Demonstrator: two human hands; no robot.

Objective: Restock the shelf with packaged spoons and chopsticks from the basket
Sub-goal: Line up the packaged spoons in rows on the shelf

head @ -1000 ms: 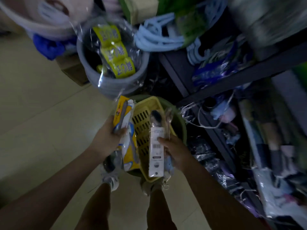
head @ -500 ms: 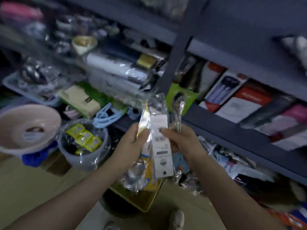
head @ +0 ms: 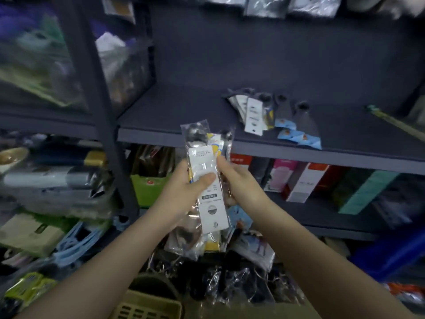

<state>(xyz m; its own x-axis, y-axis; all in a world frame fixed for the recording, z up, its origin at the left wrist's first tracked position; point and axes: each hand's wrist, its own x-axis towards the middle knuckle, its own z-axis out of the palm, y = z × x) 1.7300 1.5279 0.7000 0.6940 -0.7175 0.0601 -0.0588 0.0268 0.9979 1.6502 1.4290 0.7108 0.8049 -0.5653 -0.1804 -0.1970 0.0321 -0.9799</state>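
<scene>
the spoon packets [head: 208, 180] stand nearly upright just in front of the shelf [head: 184, 116], long axis vertical, spoon bowls pointing up and card ends down. the left hand [head: 184, 192] grips them with its thumb across the white card, and the right hand [head: 239, 180] pinches their right edge. more packets [head: 271, 118] lie on the shelf board, up and right of the held ones; the yellow basket [head: 147, 307] sits below the held ones, its contents out of sight.

Counts at the shelf

Two hands, left hand [head: 181, 194] and right hand [head: 239, 180], share one bundle of packets [head: 207, 180]; its packet count is unclear. One basket [head: 147, 306]; one loose pile of packets [head: 273, 118] on the shelf [head: 184, 116].
</scene>
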